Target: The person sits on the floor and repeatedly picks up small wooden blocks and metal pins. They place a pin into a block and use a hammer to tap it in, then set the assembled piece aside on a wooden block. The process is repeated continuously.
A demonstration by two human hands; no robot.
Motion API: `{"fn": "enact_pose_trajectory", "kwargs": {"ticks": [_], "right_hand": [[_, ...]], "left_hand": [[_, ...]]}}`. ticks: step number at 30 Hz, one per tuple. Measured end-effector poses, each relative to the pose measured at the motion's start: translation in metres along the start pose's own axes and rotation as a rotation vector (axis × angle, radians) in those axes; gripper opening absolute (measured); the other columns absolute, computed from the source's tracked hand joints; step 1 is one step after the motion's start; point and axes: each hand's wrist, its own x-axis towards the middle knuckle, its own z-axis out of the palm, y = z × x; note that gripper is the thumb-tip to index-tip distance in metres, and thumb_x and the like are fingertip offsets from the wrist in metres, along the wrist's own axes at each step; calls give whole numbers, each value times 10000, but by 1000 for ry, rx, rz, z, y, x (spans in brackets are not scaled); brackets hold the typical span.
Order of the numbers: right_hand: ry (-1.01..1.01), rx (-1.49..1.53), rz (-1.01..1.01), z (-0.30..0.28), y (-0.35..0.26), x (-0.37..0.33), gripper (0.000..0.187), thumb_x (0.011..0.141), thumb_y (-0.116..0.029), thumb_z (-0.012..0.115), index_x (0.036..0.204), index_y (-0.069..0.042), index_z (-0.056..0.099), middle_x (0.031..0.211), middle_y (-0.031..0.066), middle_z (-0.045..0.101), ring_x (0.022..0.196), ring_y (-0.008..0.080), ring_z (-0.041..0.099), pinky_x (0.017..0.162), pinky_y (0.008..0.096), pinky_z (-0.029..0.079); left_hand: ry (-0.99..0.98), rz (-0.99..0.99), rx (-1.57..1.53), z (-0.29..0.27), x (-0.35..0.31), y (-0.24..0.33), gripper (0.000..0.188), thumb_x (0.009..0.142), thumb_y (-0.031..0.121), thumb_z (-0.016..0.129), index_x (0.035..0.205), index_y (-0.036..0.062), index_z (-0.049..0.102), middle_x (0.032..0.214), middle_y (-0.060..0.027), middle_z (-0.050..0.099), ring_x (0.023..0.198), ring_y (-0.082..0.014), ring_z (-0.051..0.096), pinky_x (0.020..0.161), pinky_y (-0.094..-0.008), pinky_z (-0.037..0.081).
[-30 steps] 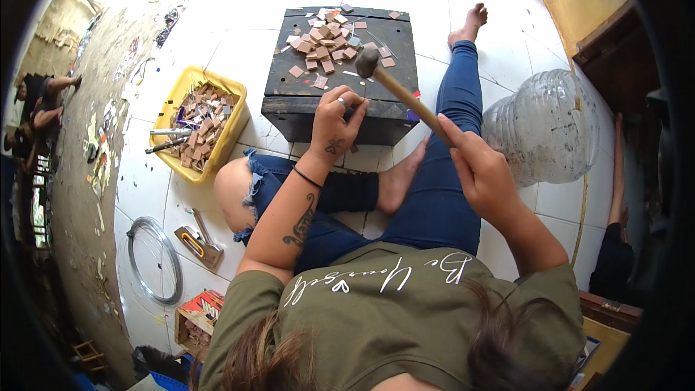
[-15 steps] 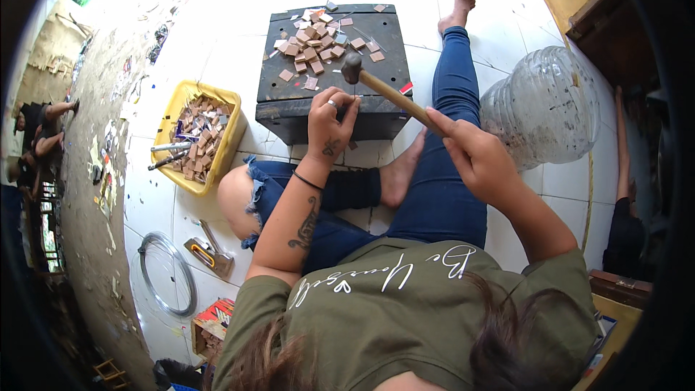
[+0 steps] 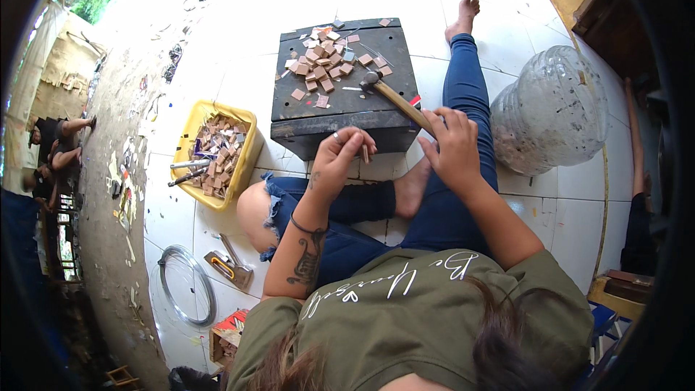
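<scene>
While left fingers (image 3: 352, 139) pinch small brown piece (image 3: 365, 153), right fingers (image 3: 455, 120) spread at hammer (image 3: 400, 101); white-lettered shirt (image 3: 427, 311).

Makeshift workshop, tiled floor (image 3: 579, 224), dirt ground (image 3: 108, 246), hammer (image 3: 402, 103), wire coil (image 3: 212, 304)

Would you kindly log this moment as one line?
left hand: pinching brown piece | right hand: at hammer handle | brown tiles: piled on black box
</scene>
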Motion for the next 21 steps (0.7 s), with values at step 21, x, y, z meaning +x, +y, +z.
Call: {"fn": "enact_pose_trajectory", "kwargs": {"ticks": [21], "right_hand": [[-514, 1328, 605, 1, -33, 35, 177, 930, -167, 676, 898, 5, 703, 784, 22, 675, 726, 62, 614, 679, 213, 491]], "left_hand": [[182, 142, 508, 39, -23, 6, 213, 1013, 123, 522, 917, -15, 653, 632, -26, 567, 568, -87, 540, 532, -249, 428]]}}
